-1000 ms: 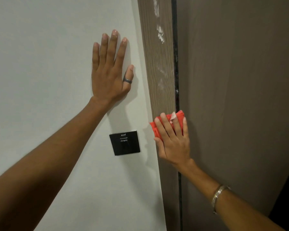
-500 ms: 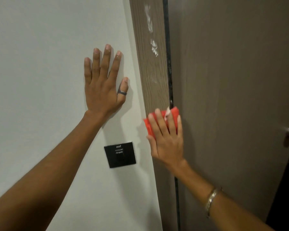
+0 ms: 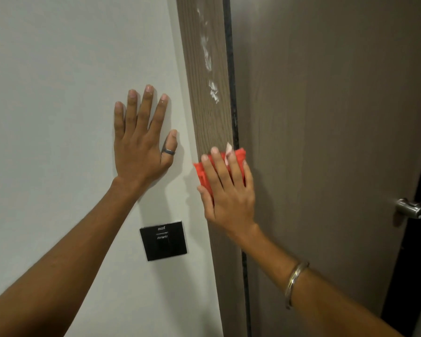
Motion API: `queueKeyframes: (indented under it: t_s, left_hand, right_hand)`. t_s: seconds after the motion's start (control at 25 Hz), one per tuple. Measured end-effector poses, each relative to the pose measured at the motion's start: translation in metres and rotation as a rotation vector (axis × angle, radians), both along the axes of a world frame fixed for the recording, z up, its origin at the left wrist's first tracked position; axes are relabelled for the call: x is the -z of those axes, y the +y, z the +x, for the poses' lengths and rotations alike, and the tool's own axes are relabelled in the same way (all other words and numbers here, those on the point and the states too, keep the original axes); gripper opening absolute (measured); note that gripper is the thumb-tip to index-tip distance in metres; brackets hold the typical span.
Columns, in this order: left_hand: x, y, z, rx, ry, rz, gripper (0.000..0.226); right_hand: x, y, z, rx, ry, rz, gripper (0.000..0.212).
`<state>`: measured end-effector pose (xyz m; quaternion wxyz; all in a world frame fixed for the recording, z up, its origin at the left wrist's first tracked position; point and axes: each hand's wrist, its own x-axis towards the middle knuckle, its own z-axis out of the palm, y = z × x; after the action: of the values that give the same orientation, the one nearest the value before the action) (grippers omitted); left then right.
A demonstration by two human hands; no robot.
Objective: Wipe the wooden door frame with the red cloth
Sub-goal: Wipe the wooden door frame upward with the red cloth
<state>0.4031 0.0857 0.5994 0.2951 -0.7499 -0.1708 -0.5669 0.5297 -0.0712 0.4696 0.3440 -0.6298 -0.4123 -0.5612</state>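
A brown wooden door frame [image 3: 206, 113] runs top to bottom just right of centre, with white smears [image 3: 208, 54] streaking its upper part. My right hand [image 3: 226, 193] lies flat on the frame, pressing a folded red cloth [image 3: 199, 171] against it below the smears. The cloth shows at my fingertips and beside my index finger. My left hand [image 3: 141, 142] rests flat on the white wall with fingers spread, a ring on the thumb, holding nothing.
A black square switch plate [image 3: 164, 240] sits on the white wall [image 3: 58, 105] below my left hand. The grey-brown door [image 3: 326, 142] fills the right, with a metal handle [image 3: 410, 209] at its right edge. A dark gap lies beyond the door.
The view has tilted upward, so both hands sit lower in the picture and more of the smeared frame shows. My right hand with the cloth has slid a little up the frame.
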Motion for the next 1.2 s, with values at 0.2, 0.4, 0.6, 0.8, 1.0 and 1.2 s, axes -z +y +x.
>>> queueKeyframes:
  t_s: [0.2, 0.4, 0.6, 0.8, 1.0, 1.2]
  left_hand:
    - [0.0, -0.004, -0.002, 0.008, 0.007, -0.009, 0.072]
    - [0.002, -0.001, 0.0, -0.005, -0.002, 0.009, 0.072]
    - [-0.001, 0.0, -0.002, -0.016, -0.013, 0.006, 0.072]
    - [0.001, -0.002, 0.0, -0.013, -0.023, 0.019, 0.072]
    - [-0.001, 0.001, 0.0, -0.019, -0.029, 0.041, 0.072]
    - [0.0, 0.002, 0.003, -0.027, -0.024, 0.047, 0.073]
  right_hand:
    - [0.023, -0.008, 0.007, 0.024, -0.083, -0.04, 0.061]
    - [-0.044, 0.001, 0.02, -0.015, -0.127, 0.046, 0.056]
    - [0.003, -0.001, 0.011, -0.002, -0.091, -0.015, 0.069]
    - [0.011, -0.002, 0.006, 0.032, -0.054, -0.048, 0.07]
    - [-0.064, 0.001, 0.019, -0.013, -0.154, -0.035, 0.063]
    - [-0.086, -0.01, 0.027, -0.043, -0.25, -0.079, 0.058]
